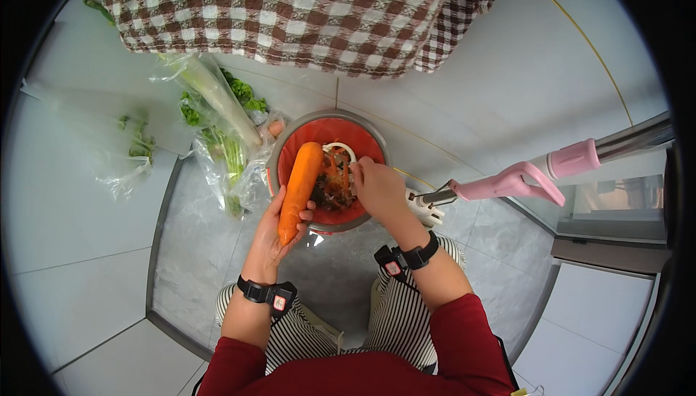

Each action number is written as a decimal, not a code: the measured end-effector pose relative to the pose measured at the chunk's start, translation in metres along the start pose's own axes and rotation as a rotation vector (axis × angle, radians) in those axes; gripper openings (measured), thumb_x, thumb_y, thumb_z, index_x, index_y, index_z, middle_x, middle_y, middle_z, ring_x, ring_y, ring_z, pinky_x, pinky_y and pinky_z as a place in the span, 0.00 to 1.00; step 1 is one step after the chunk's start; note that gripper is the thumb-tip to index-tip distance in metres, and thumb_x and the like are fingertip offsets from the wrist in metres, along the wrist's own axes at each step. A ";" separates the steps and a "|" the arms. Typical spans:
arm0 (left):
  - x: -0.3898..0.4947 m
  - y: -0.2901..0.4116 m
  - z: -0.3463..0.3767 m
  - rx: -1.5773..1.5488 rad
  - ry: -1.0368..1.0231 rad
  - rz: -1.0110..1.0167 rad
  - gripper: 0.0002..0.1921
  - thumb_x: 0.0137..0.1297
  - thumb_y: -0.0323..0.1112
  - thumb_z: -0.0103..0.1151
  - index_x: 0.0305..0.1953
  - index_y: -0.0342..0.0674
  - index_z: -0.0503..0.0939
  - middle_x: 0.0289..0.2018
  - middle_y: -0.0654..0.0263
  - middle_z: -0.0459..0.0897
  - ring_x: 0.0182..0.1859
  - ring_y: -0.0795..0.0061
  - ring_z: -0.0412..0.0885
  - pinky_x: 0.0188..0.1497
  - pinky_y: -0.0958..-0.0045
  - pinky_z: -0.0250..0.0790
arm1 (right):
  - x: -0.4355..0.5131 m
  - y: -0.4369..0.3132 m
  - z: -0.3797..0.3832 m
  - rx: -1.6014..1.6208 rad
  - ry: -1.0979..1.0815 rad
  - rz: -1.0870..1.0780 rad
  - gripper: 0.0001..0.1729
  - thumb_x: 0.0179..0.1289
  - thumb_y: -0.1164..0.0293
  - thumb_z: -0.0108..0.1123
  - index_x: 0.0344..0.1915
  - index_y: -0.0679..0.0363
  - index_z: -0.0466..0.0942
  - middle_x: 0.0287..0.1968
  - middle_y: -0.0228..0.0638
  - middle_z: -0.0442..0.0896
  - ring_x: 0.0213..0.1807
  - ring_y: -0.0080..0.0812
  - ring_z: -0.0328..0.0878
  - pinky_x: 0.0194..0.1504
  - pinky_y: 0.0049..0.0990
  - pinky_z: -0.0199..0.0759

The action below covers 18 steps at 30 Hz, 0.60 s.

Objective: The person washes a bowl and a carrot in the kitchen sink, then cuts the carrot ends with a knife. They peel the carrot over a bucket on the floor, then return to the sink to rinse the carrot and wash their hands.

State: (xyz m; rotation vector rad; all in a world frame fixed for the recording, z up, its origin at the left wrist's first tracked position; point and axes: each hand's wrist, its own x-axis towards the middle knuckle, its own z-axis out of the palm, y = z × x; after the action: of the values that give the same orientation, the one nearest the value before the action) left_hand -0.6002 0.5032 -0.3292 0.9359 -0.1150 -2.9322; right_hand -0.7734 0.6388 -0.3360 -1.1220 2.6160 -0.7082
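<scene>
A large orange carrot [302, 187] lies tilted across the fingers of my left hand [267, 226], its narrow tip near the palm and its thick end over the waste bin [280, 138]. My right hand [379, 187] grips a white curved tool [347, 148], which looks like a vegetable peeler; most of its handle is hidden by the fingers. Tool and carrot lie close together over the bin, and whether they touch I cannot tell. A red liner [361, 128] covers the bin's inside. Down in it sit orange peelings [338, 170] among other dark scraps.
Left of the bin, leeks or scallions [217, 91] and leafy greens [231, 151] lie in clear plastic bags. A pink-handled mop [500, 181] leans at the right. Overhead hangs a brown checked cloth [293, 15]. Another clear bag [122, 178] with greens hangs at far left.
</scene>
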 end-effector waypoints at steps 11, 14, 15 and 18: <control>0.001 -0.006 -0.003 0.066 -0.126 -0.051 0.25 0.76 0.51 0.38 0.60 0.35 0.64 0.36 0.57 0.72 0.23 0.83 0.66 0.17 0.86 0.60 | 0.017 0.004 0.015 0.156 0.145 -0.265 0.11 0.68 0.61 0.53 0.33 0.56 0.73 0.24 0.40 0.79 0.30 0.45 0.80 0.28 0.40 0.71; -0.007 -0.007 0.000 0.128 -0.089 -0.045 0.25 0.76 0.51 0.38 0.60 0.35 0.64 0.35 0.58 0.71 0.22 0.84 0.65 0.17 0.87 0.60 | 0.029 0.020 0.026 -0.019 0.050 -0.109 0.13 0.68 0.62 0.53 0.31 0.59 0.73 0.24 0.43 0.80 0.30 0.47 0.80 0.29 0.42 0.71; -0.010 -0.007 0.000 0.133 -0.107 -0.047 0.25 0.76 0.51 0.39 0.60 0.36 0.64 0.35 0.58 0.71 0.22 0.84 0.65 0.16 0.88 0.59 | 0.030 0.023 0.028 -0.062 0.045 -0.074 0.13 0.68 0.62 0.53 0.31 0.60 0.74 0.25 0.44 0.80 0.31 0.48 0.80 0.30 0.43 0.71; -0.013 -0.006 0.003 0.141 -0.138 -0.030 0.25 0.76 0.51 0.41 0.61 0.38 0.63 0.35 0.58 0.70 0.21 0.85 0.65 0.15 0.89 0.59 | 0.025 0.027 0.022 -0.121 -0.005 0.000 0.15 0.68 0.61 0.53 0.30 0.61 0.75 0.25 0.45 0.80 0.31 0.50 0.79 0.31 0.45 0.71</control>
State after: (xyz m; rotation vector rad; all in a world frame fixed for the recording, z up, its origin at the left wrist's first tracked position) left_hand -0.5912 0.5108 -0.3198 0.7552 -0.3205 -3.0487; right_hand -0.7998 0.6291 -0.3687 -1.1546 2.6858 -0.5527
